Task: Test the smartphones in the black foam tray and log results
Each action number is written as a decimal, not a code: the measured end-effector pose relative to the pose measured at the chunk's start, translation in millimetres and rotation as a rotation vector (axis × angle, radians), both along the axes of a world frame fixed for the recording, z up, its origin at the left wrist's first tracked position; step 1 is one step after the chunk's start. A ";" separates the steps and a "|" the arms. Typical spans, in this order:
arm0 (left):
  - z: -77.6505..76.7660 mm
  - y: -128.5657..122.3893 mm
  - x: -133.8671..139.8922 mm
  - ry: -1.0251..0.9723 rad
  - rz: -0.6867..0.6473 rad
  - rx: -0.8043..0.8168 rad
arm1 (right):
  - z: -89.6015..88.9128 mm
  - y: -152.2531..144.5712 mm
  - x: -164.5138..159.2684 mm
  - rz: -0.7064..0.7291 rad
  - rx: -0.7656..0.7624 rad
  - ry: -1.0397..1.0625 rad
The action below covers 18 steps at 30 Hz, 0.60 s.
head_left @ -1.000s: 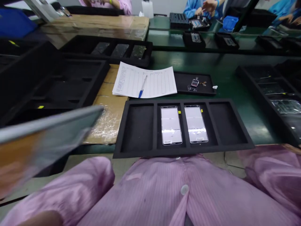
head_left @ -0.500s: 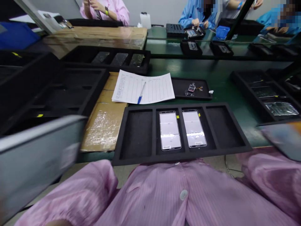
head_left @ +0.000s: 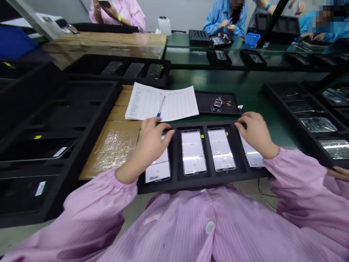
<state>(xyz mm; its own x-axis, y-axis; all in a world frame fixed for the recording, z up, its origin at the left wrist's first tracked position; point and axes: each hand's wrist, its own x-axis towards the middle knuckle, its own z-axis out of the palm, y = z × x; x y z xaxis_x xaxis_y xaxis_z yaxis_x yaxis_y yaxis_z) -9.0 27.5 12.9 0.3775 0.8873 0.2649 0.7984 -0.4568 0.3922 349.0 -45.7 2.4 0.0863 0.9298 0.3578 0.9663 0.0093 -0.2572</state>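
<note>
A black foam tray [head_left: 196, 183] with four compartments lies in front of me. My left hand [head_left: 151, 142] bends over the upper end of the left phone [head_left: 158, 170], its fingers closed around the top and hiding it. At the far right compartment, my right hand [head_left: 255, 131] pinches near the top of the right phone [head_left: 251, 154]; the exact contact is hidden. Between the hands, two more phones, the inner left one [head_left: 193, 151] and the inner right one [head_left: 221, 149], lie flat with white lit screens and small labels.
Printed sheets [head_left: 177, 103] with a blue pen [head_left: 160, 107] lie beyond the tray, beside a shallow black tray [head_left: 203, 103] holding small parts. Dark trays flank both sides. At the right edge shows another person's hand [head_left: 339, 173]. Co-workers sit across the bench.
Both hands have swung inward from the sides to the tray. The two outer compartments, bare before, now hold phones. The blurred panels at left and right have left their earlier places.
</note>
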 end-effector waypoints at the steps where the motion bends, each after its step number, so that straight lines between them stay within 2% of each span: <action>1: 0.6 -3.4 12.7 0.064 -0.074 0.010 | 0.0 3.3 -12.9 0.079 -0.044 -0.002; 3: -1.0 -8.6 35.1 0.165 -0.158 -0.042 | -3.4 7.6 -33.6 0.176 -0.137 -0.011; 5: -6.3 -10.1 49.5 0.213 -0.170 -0.084 | -10.6 8.3 -44.4 0.198 -0.160 -0.059; 8: -14.2 -6.0 56.7 0.178 -0.163 -0.112 | -21.1 7.6 -44.3 0.218 -0.143 -0.068; 11: -12.3 -1.7 55.4 0.086 -0.136 -0.117 | -19.0 11.1 -39.1 0.218 -0.164 0.008; 13: -3.6 -5.0 51.0 -0.032 -0.152 -0.121 | -5.7 10.4 -40.1 0.218 -0.169 0.157; 15: 10.0 -16.5 41.2 -0.202 -0.229 -0.222 | 16.8 -1.7 -44.3 0.262 -0.189 0.417; 17: 25.8 -34.8 25.4 -0.376 -0.298 -0.386 | 43.2 -29.0 -44.7 0.331 -0.244 0.659; 18: 33.2 -44.6 16.2 -0.446 -0.280 -0.411 | 55.4 -46.9 -40.0 0.338 -0.264 0.710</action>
